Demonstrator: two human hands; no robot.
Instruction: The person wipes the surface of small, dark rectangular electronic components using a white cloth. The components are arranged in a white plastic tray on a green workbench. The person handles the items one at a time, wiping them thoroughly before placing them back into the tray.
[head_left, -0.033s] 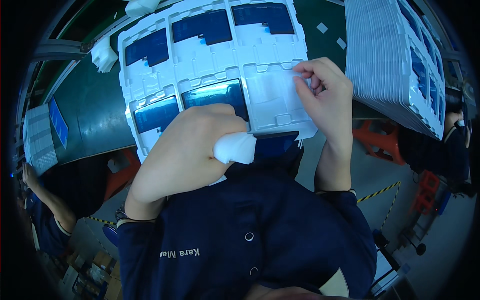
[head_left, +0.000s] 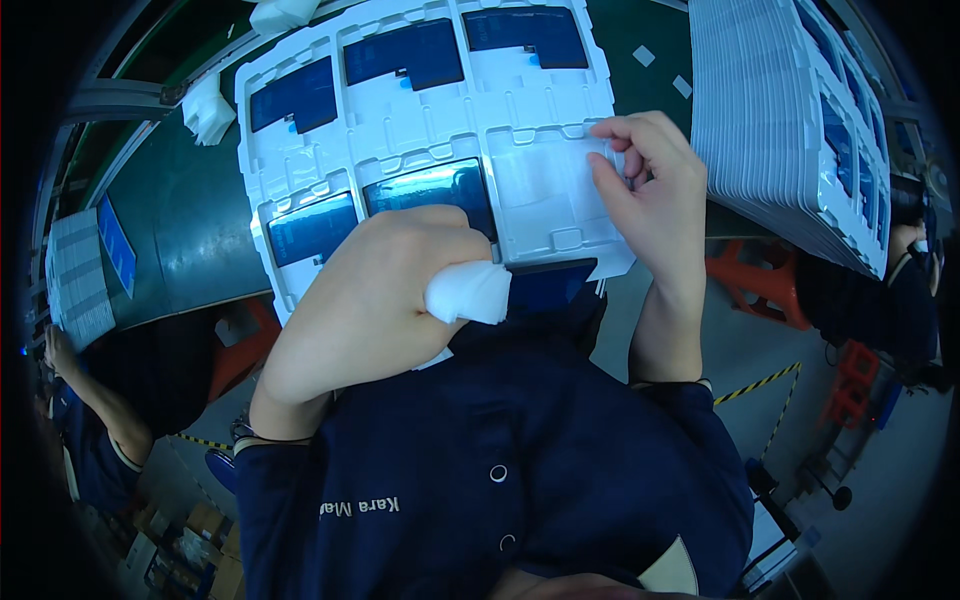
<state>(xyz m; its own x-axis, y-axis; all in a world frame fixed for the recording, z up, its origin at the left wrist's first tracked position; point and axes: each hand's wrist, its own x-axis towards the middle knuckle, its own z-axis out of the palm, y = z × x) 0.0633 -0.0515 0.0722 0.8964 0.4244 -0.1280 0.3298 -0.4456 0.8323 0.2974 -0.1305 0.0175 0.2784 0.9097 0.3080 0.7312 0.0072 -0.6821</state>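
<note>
A white plastic tray (head_left: 415,130) with moulded compartments lies in front of me. Flat dark-blue pieces with notched outlines and small tabs, resembling phone batteries (head_left: 405,52), fill several compartments; the near right one has no dark piece. My left hand (head_left: 385,285) is closed round a folded white cloth (head_left: 470,293), above the near middle piece (head_left: 440,185), which it partly covers. At the tray's right edge, my right hand (head_left: 655,185) has its thumb and forefinger apart, the other fingers curled. A dark flat piece (head_left: 550,283) shows at the tray's near edge, beside the cloth.
A tall stack of white trays (head_left: 770,130) rises at the right. White crumpled cloths (head_left: 208,108) and a blue strip (head_left: 117,245) lie left on the green table (head_left: 180,220), near a smaller stack (head_left: 80,275). Orange stools (head_left: 755,280) and other people are at both sides.
My left hand and the cloth have shifted very slightly left. The fingers of my right hand have moved a little at the tray's edge. The tray and its pieces stay put.
</note>
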